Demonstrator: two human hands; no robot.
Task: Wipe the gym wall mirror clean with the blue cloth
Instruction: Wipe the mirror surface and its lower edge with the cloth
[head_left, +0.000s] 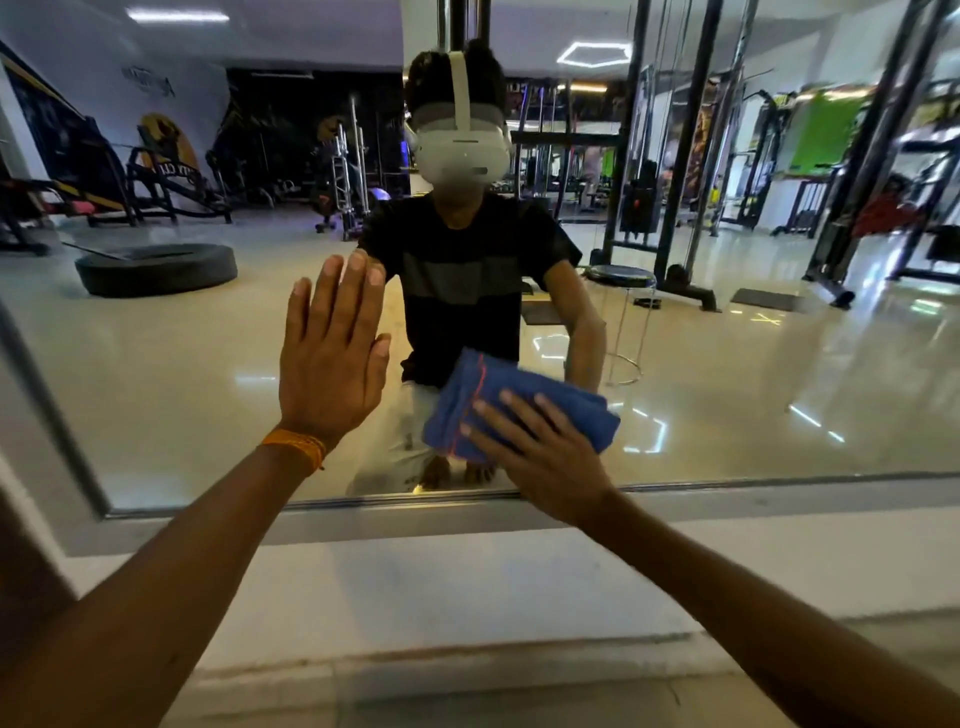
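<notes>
1. Here, on the left, the left hand (332, 358) lies flat against the wall mirror (727, 389). Its fingers are straight, together and pointing up, and it grasps nothing. It seems to brace the person. An orange wristband (293, 447) circles that wrist.
2. At the centre, the blue cloth (467, 384) is folded into a thick pad and sits on the glass. It is low down, just above the mirror's bottom frame (779, 486).
3. Just right of that, the right hand (540, 457) presses the cloth against the glass. Its fingers are spread and nearly straight across the pad, so it pushes the cloth rather than clenching it.
4. Further right, a wide stretch of mirror reflects gym machines and shiny floor.
5. As for progress, the wiping looks under way, with the cloth working the lower middle. No smears or wipe marks show clearly, so which parts are already clean cannot be told. The broad areas to the right and above probably remain to be covered.
</notes>
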